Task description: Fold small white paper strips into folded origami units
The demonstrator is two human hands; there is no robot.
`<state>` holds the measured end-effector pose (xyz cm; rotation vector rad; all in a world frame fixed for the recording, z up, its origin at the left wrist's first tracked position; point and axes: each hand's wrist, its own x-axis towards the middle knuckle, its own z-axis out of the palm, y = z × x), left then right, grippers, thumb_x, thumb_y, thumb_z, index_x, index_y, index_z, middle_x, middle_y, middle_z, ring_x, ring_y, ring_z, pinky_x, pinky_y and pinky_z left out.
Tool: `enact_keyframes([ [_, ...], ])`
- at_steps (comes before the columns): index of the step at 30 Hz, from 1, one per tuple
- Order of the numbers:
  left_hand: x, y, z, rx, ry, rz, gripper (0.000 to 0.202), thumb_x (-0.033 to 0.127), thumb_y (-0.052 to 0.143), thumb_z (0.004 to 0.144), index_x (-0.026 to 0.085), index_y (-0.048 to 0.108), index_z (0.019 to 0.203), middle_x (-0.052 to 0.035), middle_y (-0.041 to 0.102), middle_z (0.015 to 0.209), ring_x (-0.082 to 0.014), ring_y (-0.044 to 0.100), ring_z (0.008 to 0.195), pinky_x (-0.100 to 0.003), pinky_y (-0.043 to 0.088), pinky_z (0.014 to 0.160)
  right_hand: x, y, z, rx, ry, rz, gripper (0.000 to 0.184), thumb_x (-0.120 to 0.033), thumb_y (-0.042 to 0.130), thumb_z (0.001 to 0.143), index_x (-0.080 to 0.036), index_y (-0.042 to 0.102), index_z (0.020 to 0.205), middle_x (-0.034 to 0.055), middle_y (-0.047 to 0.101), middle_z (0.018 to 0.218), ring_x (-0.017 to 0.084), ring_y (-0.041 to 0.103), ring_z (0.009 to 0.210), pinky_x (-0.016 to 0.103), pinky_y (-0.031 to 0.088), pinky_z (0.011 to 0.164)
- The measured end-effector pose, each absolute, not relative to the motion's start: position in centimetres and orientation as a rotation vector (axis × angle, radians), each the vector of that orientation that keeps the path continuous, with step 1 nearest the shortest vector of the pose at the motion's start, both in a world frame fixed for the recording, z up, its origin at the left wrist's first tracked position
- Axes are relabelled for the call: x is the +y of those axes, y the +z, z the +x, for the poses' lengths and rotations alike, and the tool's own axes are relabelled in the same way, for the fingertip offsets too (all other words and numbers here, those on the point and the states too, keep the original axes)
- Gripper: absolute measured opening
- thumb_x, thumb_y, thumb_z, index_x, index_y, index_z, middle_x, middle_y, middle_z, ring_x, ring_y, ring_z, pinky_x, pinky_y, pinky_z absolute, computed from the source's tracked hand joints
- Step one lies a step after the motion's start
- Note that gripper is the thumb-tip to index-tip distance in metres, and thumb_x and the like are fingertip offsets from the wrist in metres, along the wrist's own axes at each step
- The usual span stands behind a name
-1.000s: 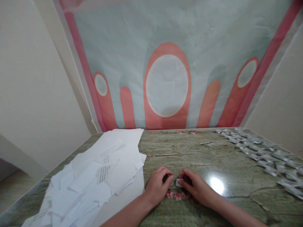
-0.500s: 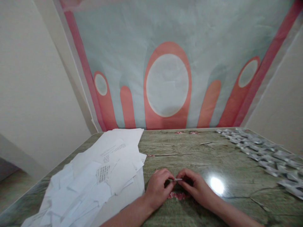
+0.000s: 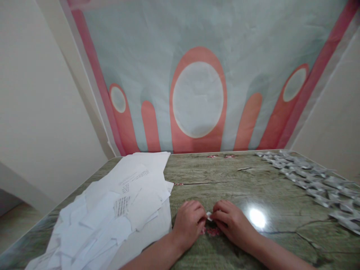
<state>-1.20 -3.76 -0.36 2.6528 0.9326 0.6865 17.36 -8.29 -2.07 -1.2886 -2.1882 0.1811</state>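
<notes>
Cannot make out the shape of the small white piece (image 3: pixel 209 215), mostly covered by the left hand (image 3: pixel 189 222) and right hand (image 3: pixel 233 222). Cannot read the blurred print (image 3: pixel 123 206) on papers (image 3: pixel 95 225) toward the left edge of the tabletop (image 3: pixel 202 172), nor see the near edge, cut off.

Free to pass over the table (image 3: pixel 205 191) ahead of left grip (image 3: pixel 189 221) and right grip (image 3: pixel 232 222). Blocked left of left grip by papers (image 3: pixel 143 200), far right of right grip by folded pieces (image 3: pixel 333 182).

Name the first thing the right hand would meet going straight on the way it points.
Past the small white piece at its fingertips, the right hand would probably meet the left hand first, though depth is unclear.
</notes>
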Motion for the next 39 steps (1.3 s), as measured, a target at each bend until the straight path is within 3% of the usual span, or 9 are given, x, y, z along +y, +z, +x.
enact_keyframes([
  [13, -3.9, 0.0, -1.4, 0.818, 0.612, 2.623, 0.007, 0.022, 0.058, 0.083, 0.019, 0.064, 0.08, -0.0025, 0.061, 0.083, -0.017, 0.054, 0.081, -0.028, 0.039, 0.073, -8.7, -1.1, 17.8, -2.173, 0.353, -1.377, 0.02, -0.01, 0.05, 0.082, -0.021, 0.068, 0.081, 0.0032, 0.06, 0.082, 0.016, 0.053, 0.079, 0.026, 0.04, 0.071],
  [25, -3.2, 0.0, -1.0, 0.992, 0.645, 2.291, 0.003, 0.023, 0.072, 0.071, 0.022, 0.07, 0.073, -0.0009, 0.059, 0.081, -0.0175, 0.052, 0.086, -0.029, 0.037, 0.078, -7.8, 0.3, 18.5, -2.155, 0.64, -1.324, 0.018, -0.022, 0.052, 0.087, -0.02, 0.067, 0.076, 0.0026, 0.059, 0.083, 0.016, 0.054, 0.083, 0.026, 0.041, 0.073],
  [32, -3.2, 0.1, -0.7, 1.109, 0.632, 2.305, 0.008, 0.032, 0.069, 0.073, 0.024, 0.07, 0.071, -0.0004, 0.057, 0.082, -0.0188, 0.051, 0.089, -0.032, 0.034, 0.08, -7.1, -0.8, 18.6, -1.942, 0.791, -1.353, 0.018, -0.022, 0.057, 0.082, -0.018, 0.059, 0.064, 0.0018, 0.055, 0.08, 0.016, 0.054, 0.079, 0.027, 0.042, 0.071],
  [39, -3.4, 0.0, -0.6, 1.175, 0.633, 2.304, 0.005, 0.028, 0.07, 0.07, 0.024, 0.068, 0.067, 0.0008, 0.057, 0.084, -0.0184, 0.05, 0.09, -0.033, 0.033, 0.082, -6.8, -0.7, 18.5, -1.897, 0.814, -1.4, 0.015, -0.019, 0.057, 0.078, -0.018, 0.056, 0.063, 0.002, 0.052, 0.08, 0.016, 0.053, 0.079, 0.028, 0.043, 0.071],
])
